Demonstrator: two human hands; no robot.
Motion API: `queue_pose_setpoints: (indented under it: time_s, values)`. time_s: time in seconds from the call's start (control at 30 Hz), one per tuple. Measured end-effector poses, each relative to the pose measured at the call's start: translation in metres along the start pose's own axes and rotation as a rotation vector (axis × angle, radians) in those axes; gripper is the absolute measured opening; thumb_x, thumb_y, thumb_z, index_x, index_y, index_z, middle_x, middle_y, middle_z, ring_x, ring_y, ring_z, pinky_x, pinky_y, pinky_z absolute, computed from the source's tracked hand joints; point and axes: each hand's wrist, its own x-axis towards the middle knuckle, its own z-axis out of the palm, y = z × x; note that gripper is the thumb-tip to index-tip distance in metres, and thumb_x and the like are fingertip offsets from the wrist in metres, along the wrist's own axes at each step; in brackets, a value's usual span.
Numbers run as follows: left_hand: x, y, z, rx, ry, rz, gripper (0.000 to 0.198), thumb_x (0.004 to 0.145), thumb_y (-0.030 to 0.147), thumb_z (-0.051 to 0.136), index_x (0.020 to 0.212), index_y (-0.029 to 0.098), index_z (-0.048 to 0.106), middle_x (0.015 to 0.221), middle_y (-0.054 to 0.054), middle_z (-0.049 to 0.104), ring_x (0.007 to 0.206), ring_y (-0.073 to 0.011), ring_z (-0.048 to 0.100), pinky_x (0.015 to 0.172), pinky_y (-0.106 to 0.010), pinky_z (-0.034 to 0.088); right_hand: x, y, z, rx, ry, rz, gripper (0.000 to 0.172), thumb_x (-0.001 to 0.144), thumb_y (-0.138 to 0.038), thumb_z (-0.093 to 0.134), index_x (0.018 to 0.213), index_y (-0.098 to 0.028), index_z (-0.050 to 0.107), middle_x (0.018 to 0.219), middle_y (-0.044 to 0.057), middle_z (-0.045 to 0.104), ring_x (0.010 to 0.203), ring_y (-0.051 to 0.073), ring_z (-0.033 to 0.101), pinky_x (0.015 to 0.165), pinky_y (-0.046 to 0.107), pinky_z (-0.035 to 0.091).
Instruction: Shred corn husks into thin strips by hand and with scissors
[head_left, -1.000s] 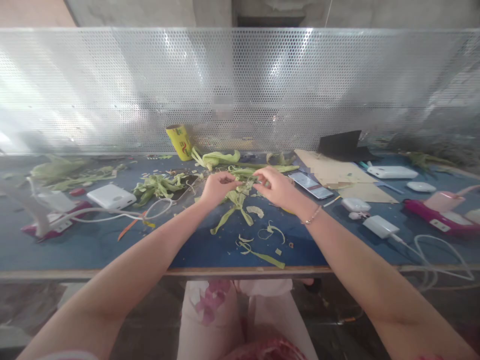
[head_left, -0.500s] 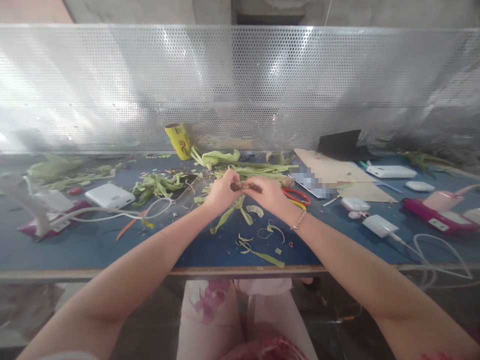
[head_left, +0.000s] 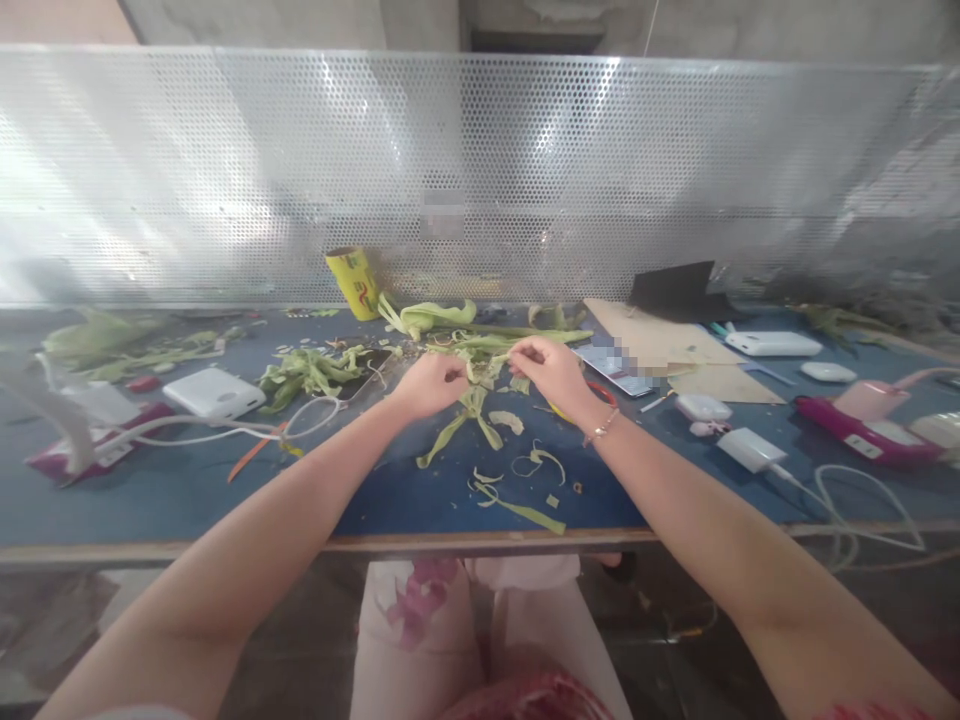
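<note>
Both my hands meet over the middle of the blue table [head_left: 187, 490]. My left hand [head_left: 430, 384] is closed, pinching a green leaf strip [head_left: 480, 370]. My right hand [head_left: 553, 367], with a thin bracelet on its wrist, is closed on the same strip a little to the right, fingers curled down over it. The strip hangs from between the hands down to the tabletop, where its ends [head_left: 457, 425] lie spread. More long green leaves [head_left: 480, 340] lie just behind the hands. Cut green shavings [head_left: 525, 465] are scattered in front of them.
A yellow roll [head_left: 354, 282] leans by the perforated metal screen [head_left: 480, 170]. A leaf heap [head_left: 307, 368], white power bank [head_left: 214, 392] and cables lie left. A phone [head_left: 615, 362], red and yellow rings [head_left: 600, 392], cardboard [head_left: 660, 345], white chargers [head_left: 746, 450] and a pink device [head_left: 855, 425] lie right.
Half a second ago both hands held a small dark piece close together. Now they have drawn slightly apart and hold a green leaf strip; the right hand has risen a little.
</note>
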Motion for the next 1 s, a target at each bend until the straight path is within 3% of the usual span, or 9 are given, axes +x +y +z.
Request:
queue_pose_setpoints:
  time_s: [0.13,0.27,0.33,0.43,0.6,0.7,0.83,0.93,1.0]
  values:
    - [-0.002,0.001,-0.008,0.175,-0.199,-0.081,0.026,0.06,0.026,0.056,0.038,0.018,0.044,0.041,0.0,0.043,0.043,-0.0112,0.033,0.05,-0.028,0.021,0.005,0.008,-0.005,0.054,0.044,0.046,0.021,0.074,-0.037,0.058,0.079,-0.017,0.058,0.073,0.003,0.064,0.067,0.014,0.063,0.07,0.031,0.053]
    - [0.0,-0.005,-0.01,0.181,-0.426,-0.113,0.02,0.054,0.033,0.063,0.046,0.02,0.05,0.047,-0.001,0.049,0.045,-0.0132,0.038,0.052,-0.028,0.023,0.005,0.008,-0.006,0.051,0.048,0.061,0.021,0.074,-0.036,0.058,0.08,-0.016,0.058,0.073,0.003,0.064,0.067,0.014,0.063,0.069,0.031,0.053]
    - [0.001,-0.008,-0.009,0.15,-0.469,-0.107,0.026,0.053,0.041,0.066,0.049,0.021,0.051,0.049,0.0,0.051,0.046,-0.0138,0.04,0.053,-0.027,0.023,0.005,0.006,-0.006,0.039,0.042,0.063,0.02,0.074,-0.035,0.058,0.081,-0.016,0.058,0.073,0.003,0.064,0.066,0.014,0.064,0.069,0.03,0.052]
    - [0.001,-0.008,-0.004,0.125,-0.423,-0.069,0.031,0.051,0.047,0.068,0.048,0.021,0.051,0.049,0.0,0.05,0.046,-0.013,0.039,0.051,-0.027,0.023,0.004,0.005,-0.006,0.03,0.03,0.06,0.019,0.075,-0.035,0.057,0.08,-0.016,0.058,0.073,0.003,0.064,0.066,0.014,0.063,0.068,0.03,0.052]
    - [0.001,-0.004,0.0,-0.005,-0.303,0.028,0.018,0.052,0.032,0.067,0.047,0.02,0.055,0.045,0.003,0.046,0.045,-0.0097,0.036,0.05,-0.025,0.025,0.004,0.004,-0.005,0.042,0.024,0.063,0.02,0.074,-0.035,0.057,0.08,-0.016,0.058,0.072,0.003,0.063,0.065,0.014,0.063,0.068,0.031,0.052]
    - [0.003,-0.003,-0.002,-0.133,-0.227,0.006,0.014,0.052,0.03,0.068,0.052,0.019,0.06,0.049,0.002,0.053,0.047,-0.0096,0.04,0.05,-0.025,0.029,0.004,0.003,-0.005,0.036,0.037,0.048,0.02,0.075,-0.037,0.056,0.08,-0.017,0.058,0.071,0.003,0.063,0.066,0.014,0.062,0.068,0.031,0.052]
    - [0.004,-0.001,0.001,-0.482,-0.117,-0.043,0.014,0.059,0.027,0.066,0.063,0.017,0.058,0.061,-0.001,0.061,0.058,-0.0129,0.055,0.058,-0.025,0.041,0.003,-0.003,-0.006,0.038,0.086,-0.027,0.019,0.077,-0.038,0.053,0.081,-0.019,0.056,0.07,0.002,0.063,0.067,0.014,0.061,0.069,0.031,0.051]
    - [0.003,0.001,0.01,-0.681,-0.073,-0.087,0.021,0.064,0.031,0.066,0.073,0.017,0.055,0.064,-0.002,0.06,0.056,-0.012,0.055,0.055,-0.025,0.043,0.002,-0.007,-0.007,0.053,0.124,-0.06,0.018,0.079,-0.037,0.052,0.081,-0.019,0.054,0.068,0.001,0.062,0.065,0.013,0.06,0.069,0.031,0.051]
    - [0.002,0.002,0.017,-0.688,-0.055,-0.065,0.023,0.066,0.034,0.065,0.077,0.016,0.056,0.062,0.0,0.058,0.052,-0.0095,0.05,0.051,-0.023,0.04,0.002,-0.008,-0.007,0.05,0.136,-0.062,0.018,0.079,-0.037,0.052,0.08,-0.02,0.053,0.067,0.001,0.061,0.064,0.013,0.06,0.068,0.031,0.051]
